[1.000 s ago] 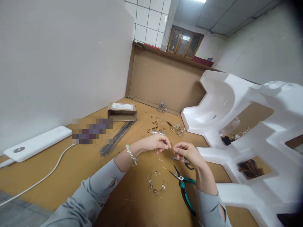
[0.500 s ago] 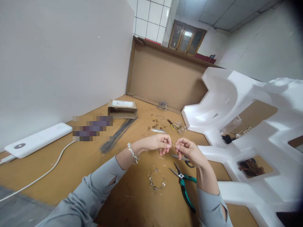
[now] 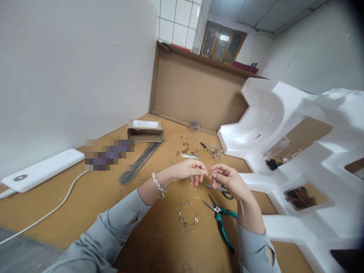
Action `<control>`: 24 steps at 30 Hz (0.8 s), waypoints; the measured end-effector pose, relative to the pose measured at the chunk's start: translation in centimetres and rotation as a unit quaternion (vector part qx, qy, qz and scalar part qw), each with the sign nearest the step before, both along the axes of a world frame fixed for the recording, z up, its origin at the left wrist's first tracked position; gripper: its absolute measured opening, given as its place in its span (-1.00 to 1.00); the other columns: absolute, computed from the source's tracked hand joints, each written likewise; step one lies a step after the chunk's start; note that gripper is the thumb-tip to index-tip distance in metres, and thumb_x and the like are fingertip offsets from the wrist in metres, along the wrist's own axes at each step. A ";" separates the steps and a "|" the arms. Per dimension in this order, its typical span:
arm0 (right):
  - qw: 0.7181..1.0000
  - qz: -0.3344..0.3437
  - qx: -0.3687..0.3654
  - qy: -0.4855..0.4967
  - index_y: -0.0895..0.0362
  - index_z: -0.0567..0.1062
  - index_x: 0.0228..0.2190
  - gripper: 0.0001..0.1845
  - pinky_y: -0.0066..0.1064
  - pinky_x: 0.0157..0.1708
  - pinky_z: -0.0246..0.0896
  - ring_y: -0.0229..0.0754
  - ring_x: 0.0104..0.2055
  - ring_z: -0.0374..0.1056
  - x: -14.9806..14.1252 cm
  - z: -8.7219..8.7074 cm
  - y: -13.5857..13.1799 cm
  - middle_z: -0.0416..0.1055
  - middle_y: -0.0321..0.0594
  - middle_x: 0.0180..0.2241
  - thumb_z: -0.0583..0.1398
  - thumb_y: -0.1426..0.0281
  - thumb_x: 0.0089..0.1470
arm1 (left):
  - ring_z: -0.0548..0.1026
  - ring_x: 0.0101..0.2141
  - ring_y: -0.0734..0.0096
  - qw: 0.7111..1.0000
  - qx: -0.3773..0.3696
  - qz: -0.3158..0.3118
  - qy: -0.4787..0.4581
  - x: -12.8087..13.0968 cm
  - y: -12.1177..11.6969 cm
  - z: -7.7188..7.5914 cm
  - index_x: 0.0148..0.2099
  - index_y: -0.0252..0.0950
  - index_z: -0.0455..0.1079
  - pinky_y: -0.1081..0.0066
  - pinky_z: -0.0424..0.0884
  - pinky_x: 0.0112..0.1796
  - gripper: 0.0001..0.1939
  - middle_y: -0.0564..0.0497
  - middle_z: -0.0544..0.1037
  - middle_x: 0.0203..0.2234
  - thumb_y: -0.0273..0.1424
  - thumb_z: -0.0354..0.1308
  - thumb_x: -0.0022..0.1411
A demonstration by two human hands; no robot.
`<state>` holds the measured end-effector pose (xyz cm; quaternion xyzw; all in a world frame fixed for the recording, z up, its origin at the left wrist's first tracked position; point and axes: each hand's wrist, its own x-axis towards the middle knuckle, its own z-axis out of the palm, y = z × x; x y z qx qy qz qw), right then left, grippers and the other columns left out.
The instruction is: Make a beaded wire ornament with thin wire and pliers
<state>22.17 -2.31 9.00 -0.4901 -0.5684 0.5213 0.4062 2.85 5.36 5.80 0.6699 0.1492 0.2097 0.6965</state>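
Brown tabletop (image 3: 93,193) runs from a pale wall panel (image 3: 71,76) on the left to white foam (image 3: 284,223) on the right. At far left lies a white slab (image 3: 45,168) with a cable (image 3: 71,187), then a bundle of grey wires (image 3: 139,163) reaching toward a cardboard box (image 3: 145,124). Farther right, a beaded hoop (image 3: 196,219) lies near me, below my hands. My left hand (image 3: 193,171) pinches a thin pale piece (image 3: 207,173) at its fingertips, too fine to make out well, and my right hand (image 3: 227,180) appears to pinch its other end. Scissors (image 3: 227,194) and green-handled pliers (image 3: 223,231) lie beside and nearer than that hand. I judge the step to be fine fingertip work on this piece; the next move calls for a light, steady grip from both hands.
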 end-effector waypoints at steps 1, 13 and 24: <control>1.000 0.004 0.001 -0.002 0.15 0.43 -0.29 -0.67 -0.44 -0.51 0.31 -0.33 -0.54 0.37 0.0 0.0 0.0 0.46 -0.27 -0.43 0.31 0.26 -0.12 | 0.42 -0.62 0.60 1.000 0.003 0.001 0.002 0.0 -0.1 0.0 -0.25 -0.36 0.38 0.59 0.29 -0.63 -0.77 0.05 0.46 -0.51 -0.27 0.12 0.16; 1.000 -0.010 0.008 -0.022 0.16 0.44 -0.34 -0.68 -0.50 -0.67 0.20 -0.35 -0.64 0.32 -0.2 0.4 -0.1 0.48 -0.25 -0.47 0.30 0.22 -0.12 | 0.25 -0.70 0.70 0.995 -0.077 0.021 -0.062 0.4 -1.1 0.6 -0.31 -0.37 0.31 0.62 0.07 -0.68 -0.78 0.11 0.41 -0.63 -0.29 0.14 0.14; 0.991 -0.023 -0.013 -0.128 0.18 0.47 -0.55 -0.63 -0.53 -0.67 -0.02 -0.42 -0.69 0.14 -0.2 1.0 -0.5 0.27 -0.37 -0.73 0.24 0.09 -0.08 | 0.42 -0.65 0.58 0.997 -0.030 0.060 -0.032 0.6 -0.7 0.3 -0.28 -0.35 0.27 0.61 0.22 -0.66 -0.72 0.04 0.50 -0.59 -0.21 0.12 0.15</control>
